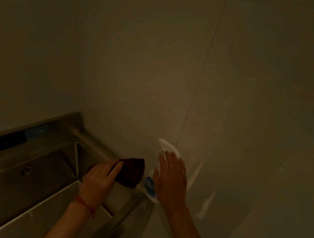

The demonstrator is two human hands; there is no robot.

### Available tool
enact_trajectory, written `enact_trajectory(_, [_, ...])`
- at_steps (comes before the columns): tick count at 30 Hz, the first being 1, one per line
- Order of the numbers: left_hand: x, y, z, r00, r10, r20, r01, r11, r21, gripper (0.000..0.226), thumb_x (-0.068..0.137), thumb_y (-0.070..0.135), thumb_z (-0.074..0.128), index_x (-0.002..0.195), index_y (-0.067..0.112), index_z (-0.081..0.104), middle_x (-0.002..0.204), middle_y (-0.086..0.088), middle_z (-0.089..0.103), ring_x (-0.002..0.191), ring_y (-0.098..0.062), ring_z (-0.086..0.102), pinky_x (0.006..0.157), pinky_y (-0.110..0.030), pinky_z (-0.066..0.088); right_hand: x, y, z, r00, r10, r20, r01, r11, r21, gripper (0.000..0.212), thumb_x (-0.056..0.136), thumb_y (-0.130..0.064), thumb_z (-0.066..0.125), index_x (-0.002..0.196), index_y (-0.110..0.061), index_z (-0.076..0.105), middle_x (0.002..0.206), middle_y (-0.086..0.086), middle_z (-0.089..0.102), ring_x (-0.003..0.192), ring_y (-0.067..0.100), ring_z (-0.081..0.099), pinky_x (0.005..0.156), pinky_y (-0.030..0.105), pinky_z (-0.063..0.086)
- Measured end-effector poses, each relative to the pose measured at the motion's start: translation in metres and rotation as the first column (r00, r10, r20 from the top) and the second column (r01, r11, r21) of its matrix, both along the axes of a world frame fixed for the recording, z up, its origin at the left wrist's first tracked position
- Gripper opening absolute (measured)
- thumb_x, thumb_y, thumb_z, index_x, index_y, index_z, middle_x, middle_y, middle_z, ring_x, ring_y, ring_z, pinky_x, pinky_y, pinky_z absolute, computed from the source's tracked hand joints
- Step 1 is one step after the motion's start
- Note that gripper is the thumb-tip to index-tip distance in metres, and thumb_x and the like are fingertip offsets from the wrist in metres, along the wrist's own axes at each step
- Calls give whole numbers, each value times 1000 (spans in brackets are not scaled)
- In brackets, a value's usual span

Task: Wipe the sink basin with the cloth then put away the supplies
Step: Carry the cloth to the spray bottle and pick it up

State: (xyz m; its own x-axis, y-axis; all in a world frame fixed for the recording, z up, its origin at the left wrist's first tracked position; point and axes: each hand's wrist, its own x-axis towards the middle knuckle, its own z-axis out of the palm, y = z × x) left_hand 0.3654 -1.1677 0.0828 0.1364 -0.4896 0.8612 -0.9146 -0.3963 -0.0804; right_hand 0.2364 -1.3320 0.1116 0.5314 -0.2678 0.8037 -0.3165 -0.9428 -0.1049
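Lighting is dim throughout. Nearest the camera, two bare forearms reach forward over the right end of a stainless steel sink [25, 198]. The left hand [99, 179], with a red string [84, 204] at the wrist, grips a dark maroon cloth [131, 171], fingers curled round its near edge. The cloth is held above the sink's right rim, at the basin corner. The right hand [171, 181] has its fingers straight and slightly apart, laid against a white spray bottle [165, 149] with a blue label [149, 184]; whether the bottle stands on a surface cannot be told. The bottle is just to the right of the cloth. A drain [26, 171] shows in the basin floor. Beyond, a dark object [8, 142] and a blue patch [36, 130] sit on the back ledge. Tiled walls [234, 88] close the corner.
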Motion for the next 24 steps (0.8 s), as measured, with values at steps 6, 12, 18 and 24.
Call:
enact_trajectory(6, [11, -25, 2, 1000, 25, -4, -25, 999, 26, 39, 75, 7, 47, 114, 8, 50, 91, -17, 73, 74, -30, 71, 71, -32, 48, 22, -31, 1, 999, -28, 38, 30, 998, -54, 33, 87, -15, 43, 120, -9, 45, 119, 18, 60, 118, 27, 41, 107, 40, 20])
enact_trajectory(12, [33, -45, 4, 1000, -11, -18, 12, 1000, 27, 39, 76, 4, 48, 114, 6, 51, 95, -20, 72, 78, -31, 70, 76, -31, 40, 44, -50, -6, 994, -100, 40, 104, 990, -91, 48, 74, -4, 62, 120, -7, 47, 119, 17, 61, 119, 27, 41, 108, 39, 19])
enact_trajectory(18, [49, -60, -7, 1000, -29, 1, 29, 999, 21, 29, 101, 7, 26, 117, 6, 50, 99, -21, 71, 91, -32, 68, 85, -35, 44, 54, -59, -13, 994, -105, 29, 106, 993, -46, 47, 75, 0, 54, 121, -5, 45, 118, 19, 61, 117, 27, 41, 107, 40, 20])
enact_trajectory(24, [55, -68, -9, 995, -60, 85, 63, 998, -30, 28, 103, 6, 27, 115, 4, 52, 98, -21, 72, 102, -26, 53, 88, -35, 43, 63, -55, -9, 992, -100, 74, 98, 995, 33, 50, 72, 8, 50, 119, -6, 46, 103, 18, 64, 103, 25, 45, 97, 41, 32])
